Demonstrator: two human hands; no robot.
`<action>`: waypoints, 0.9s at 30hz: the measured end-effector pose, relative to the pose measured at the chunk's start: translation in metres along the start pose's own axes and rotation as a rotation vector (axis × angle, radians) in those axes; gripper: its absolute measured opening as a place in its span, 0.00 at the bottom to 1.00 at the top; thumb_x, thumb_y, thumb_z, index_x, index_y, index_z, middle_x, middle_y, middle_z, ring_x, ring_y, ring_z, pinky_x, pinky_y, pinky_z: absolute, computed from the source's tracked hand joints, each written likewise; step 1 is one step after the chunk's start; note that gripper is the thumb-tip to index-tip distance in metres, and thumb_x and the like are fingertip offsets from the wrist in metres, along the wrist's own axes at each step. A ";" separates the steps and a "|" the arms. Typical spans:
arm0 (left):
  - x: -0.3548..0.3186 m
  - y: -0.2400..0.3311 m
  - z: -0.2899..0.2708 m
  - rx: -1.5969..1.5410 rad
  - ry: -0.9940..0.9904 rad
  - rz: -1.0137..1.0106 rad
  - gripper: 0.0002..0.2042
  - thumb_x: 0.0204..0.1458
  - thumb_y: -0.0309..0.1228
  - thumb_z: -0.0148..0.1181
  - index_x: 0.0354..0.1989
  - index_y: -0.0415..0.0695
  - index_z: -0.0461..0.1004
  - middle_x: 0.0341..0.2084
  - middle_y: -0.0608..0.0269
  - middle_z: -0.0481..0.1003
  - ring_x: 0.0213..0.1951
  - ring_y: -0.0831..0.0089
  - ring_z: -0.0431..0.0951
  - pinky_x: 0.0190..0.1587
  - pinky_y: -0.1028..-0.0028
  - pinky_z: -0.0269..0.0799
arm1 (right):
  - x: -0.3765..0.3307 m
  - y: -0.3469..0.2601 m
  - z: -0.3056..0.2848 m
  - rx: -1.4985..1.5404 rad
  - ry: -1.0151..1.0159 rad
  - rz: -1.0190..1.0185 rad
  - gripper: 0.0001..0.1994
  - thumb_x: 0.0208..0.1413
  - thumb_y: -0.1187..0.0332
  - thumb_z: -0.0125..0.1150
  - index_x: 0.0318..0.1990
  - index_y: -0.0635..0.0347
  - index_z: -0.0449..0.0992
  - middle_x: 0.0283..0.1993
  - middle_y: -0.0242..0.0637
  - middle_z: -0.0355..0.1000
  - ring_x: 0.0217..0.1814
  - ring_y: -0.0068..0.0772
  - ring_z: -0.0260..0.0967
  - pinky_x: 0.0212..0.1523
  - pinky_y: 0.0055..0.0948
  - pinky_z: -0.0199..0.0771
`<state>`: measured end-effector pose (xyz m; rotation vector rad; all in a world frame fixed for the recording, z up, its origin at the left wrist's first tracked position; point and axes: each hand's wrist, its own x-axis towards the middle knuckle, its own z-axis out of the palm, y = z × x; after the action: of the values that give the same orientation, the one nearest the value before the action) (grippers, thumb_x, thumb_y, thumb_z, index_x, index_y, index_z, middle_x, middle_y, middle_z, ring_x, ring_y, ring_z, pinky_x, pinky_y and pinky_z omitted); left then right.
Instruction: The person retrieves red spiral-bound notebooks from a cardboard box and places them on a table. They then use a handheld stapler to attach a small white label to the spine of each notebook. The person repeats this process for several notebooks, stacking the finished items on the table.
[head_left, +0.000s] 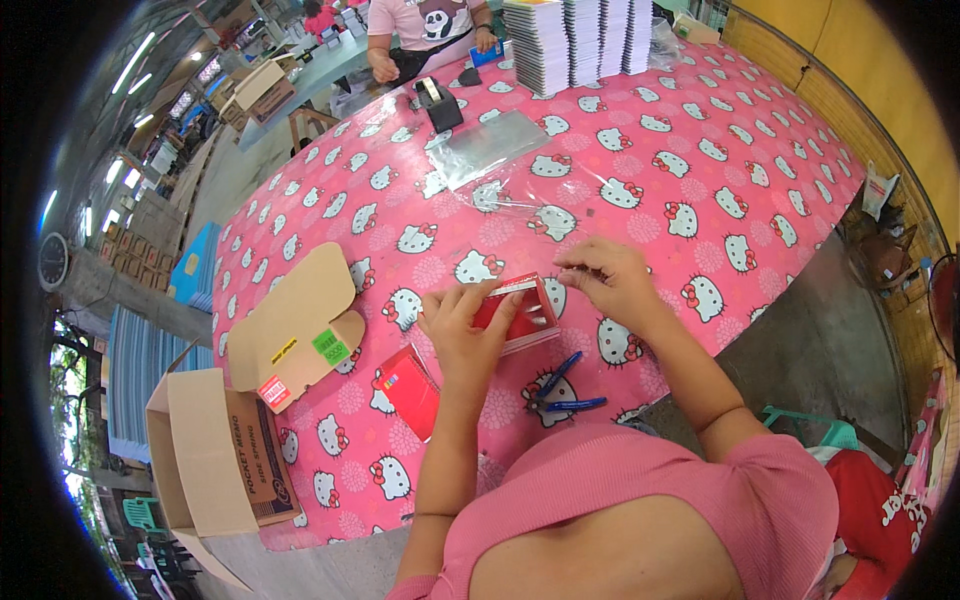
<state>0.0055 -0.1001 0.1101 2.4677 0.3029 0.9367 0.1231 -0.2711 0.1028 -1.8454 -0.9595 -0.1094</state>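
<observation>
Indoors, pink cloth (690, 255) lies beneath red notebooks (540, 318), yellow wall (830, 45) beyond.

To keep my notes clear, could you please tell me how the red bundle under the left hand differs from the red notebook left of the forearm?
The red bundle looks thicker, with pale edges showing along its near side, while the red notebook looks thin. The left hand rests on the bundle, whereas no hand is on the notebook. Both have red covers.
</observation>
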 end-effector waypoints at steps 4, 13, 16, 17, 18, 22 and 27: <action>0.000 0.002 0.001 0.001 0.034 0.013 0.11 0.40 0.36 0.69 0.30 0.47 0.79 0.26 0.68 0.75 0.35 0.68 0.66 0.41 0.68 0.59 | 0.005 -0.017 0.005 0.094 -0.054 -0.045 0.10 0.48 0.76 0.62 0.40 0.60 0.78 0.31 0.36 0.72 0.32 0.28 0.70 0.33 0.25 0.70; 0.000 0.001 0.001 -0.005 0.047 0.042 0.10 0.39 0.35 0.70 0.29 0.45 0.79 0.25 0.67 0.75 0.33 0.68 0.66 0.38 0.70 0.61 | 0.021 -0.008 0.001 0.323 -0.366 0.356 0.07 0.54 0.78 0.54 0.40 0.63 0.74 0.32 0.33 0.74 0.32 0.20 0.69 0.32 0.21 0.70; -0.002 -0.004 0.003 -0.031 0.017 -0.008 0.11 0.39 0.39 0.69 0.30 0.48 0.79 0.26 0.69 0.75 0.36 0.68 0.66 0.43 0.66 0.57 | 0.024 -0.017 -0.006 0.336 -0.490 0.278 0.07 0.54 0.77 0.55 0.41 0.64 0.73 0.31 0.33 0.73 0.32 0.21 0.69 0.31 0.23 0.69; -0.003 -0.005 0.003 -0.045 0.003 -0.032 0.12 0.40 0.41 0.69 0.31 0.49 0.80 0.26 0.70 0.74 0.37 0.68 0.65 0.45 0.65 0.55 | 0.025 -0.019 -0.007 0.302 -0.482 0.213 0.08 0.54 0.76 0.56 0.41 0.64 0.73 0.30 0.33 0.72 0.32 0.22 0.68 0.31 0.23 0.69; -0.002 -0.005 0.004 -0.045 0.011 -0.031 0.12 0.40 0.41 0.69 0.30 0.49 0.80 0.26 0.70 0.74 0.37 0.68 0.65 0.45 0.65 0.55 | 0.025 -0.021 -0.008 0.266 -0.472 0.149 0.08 0.53 0.76 0.56 0.41 0.63 0.73 0.29 0.33 0.71 0.32 0.22 0.68 0.31 0.24 0.68; -0.001 -0.002 0.005 -0.033 0.025 -0.025 0.12 0.40 0.41 0.69 0.30 0.49 0.79 0.27 0.70 0.75 0.38 0.68 0.66 0.45 0.65 0.55 | 0.025 -0.011 -0.003 -0.004 -0.393 -0.204 0.11 0.50 0.72 0.61 0.41 0.61 0.73 0.30 0.35 0.69 0.32 0.29 0.67 0.32 0.28 0.67; -0.001 0.001 0.002 0.000 0.053 0.017 0.11 0.38 0.34 0.70 0.30 0.46 0.79 0.26 0.67 0.75 0.35 0.68 0.67 0.42 0.69 0.61 | 0.023 -0.046 -0.003 -0.005 -0.353 -0.020 0.12 0.50 0.68 0.61 0.42 0.59 0.72 0.35 0.40 0.69 0.33 0.38 0.68 0.32 0.33 0.67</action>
<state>0.0067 -0.1022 0.1088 2.4519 0.2994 1.0104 0.1095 -0.2530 0.1494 -1.8961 -1.2196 0.2088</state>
